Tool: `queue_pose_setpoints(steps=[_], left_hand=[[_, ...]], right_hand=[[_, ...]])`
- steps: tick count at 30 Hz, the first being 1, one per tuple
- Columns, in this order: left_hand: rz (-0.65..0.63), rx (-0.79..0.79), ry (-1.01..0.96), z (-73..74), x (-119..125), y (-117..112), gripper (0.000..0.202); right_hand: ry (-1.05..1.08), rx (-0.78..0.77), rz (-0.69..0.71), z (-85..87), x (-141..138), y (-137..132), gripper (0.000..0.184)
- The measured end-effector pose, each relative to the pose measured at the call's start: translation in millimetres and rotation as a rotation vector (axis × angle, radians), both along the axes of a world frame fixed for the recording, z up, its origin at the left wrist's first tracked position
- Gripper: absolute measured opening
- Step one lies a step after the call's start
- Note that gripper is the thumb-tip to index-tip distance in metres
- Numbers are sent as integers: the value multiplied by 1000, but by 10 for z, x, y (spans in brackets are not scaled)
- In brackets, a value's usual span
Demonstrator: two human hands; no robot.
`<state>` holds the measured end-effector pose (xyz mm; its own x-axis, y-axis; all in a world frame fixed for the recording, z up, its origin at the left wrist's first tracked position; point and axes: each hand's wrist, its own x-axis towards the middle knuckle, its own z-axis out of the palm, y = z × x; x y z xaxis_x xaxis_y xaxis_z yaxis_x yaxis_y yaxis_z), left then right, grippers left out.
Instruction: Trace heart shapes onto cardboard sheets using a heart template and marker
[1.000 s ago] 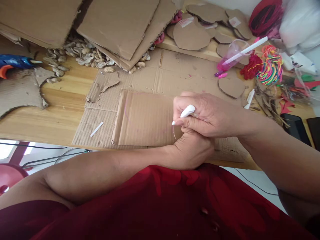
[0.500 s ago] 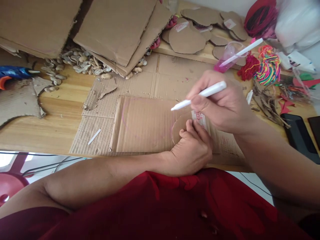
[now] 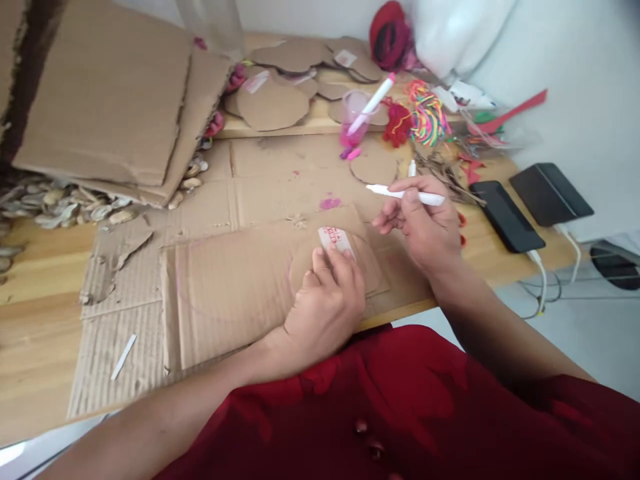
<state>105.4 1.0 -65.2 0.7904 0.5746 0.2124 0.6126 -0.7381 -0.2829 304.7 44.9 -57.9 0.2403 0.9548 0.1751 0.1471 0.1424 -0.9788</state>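
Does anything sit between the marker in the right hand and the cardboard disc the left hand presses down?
Nothing visible does. The white marker in the right hand is held just beyond the cardboard disc, with only bare cardboard sheet between them. The left hand covers the disc's near side; its far rim shows.

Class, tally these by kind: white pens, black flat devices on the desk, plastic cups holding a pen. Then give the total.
White pens: 2
Black flat devices: 2
Plastic cup holding a pen: 1
Total: 5
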Motion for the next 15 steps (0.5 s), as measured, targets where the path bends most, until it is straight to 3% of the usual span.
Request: queue_pose_setpoints(steps=[6, 15], left_hand=[[14, 10, 94, 56, -16, -10, 42], [66, 39, 130, -7, -53, -61, 48]], right_hand=[[177, -11, 152, -106, 28, 0, 42], [200, -32, 289, -202, 50, 30, 38]])
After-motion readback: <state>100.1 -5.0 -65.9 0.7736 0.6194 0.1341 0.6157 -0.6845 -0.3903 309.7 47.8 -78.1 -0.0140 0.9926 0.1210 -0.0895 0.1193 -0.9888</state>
